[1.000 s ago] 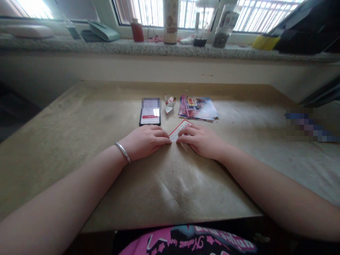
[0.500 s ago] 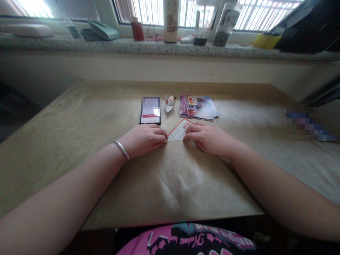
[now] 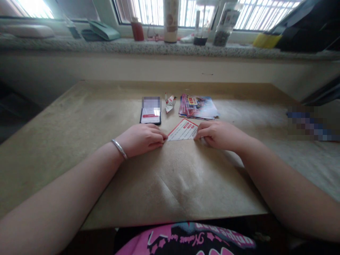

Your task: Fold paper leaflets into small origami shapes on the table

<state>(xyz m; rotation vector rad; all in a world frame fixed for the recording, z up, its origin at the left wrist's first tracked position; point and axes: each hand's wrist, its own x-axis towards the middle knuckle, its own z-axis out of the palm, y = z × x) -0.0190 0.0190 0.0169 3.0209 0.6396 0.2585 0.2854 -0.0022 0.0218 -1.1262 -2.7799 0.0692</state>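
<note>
A folded piece of printed paper [image 3: 183,131], white with red edges and red labels, lies flat on the table as a rough triangle with its peak pointing away from me. At its left corner, the bunched fingers of my left hand [image 3: 145,139] grip the tip; a silver bangle is on that wrist. The closed fingers and thumb of my right hand [image 3: 216,135] are on the right corner, covering it. Just beyond the paper stands a small folded paper figure [image 3: 170,102] in white and red.
A phone [image 3: 150,115] with a lit screen lies beyond my left hand. A stack of colourful leaflets [image 3: 199,106] is behind the paper. Bottles and jars, including a red bottle [image 3: 137,30], line the stone windowsill [image 3: 106,46]. A blurred patch [image 3: 310,124] sits at the table's right.
My right hand has slid right along the paper to its right corner, uncovering more of the printed face. My left hand has hardly moved, staying at the left corner.
</note>
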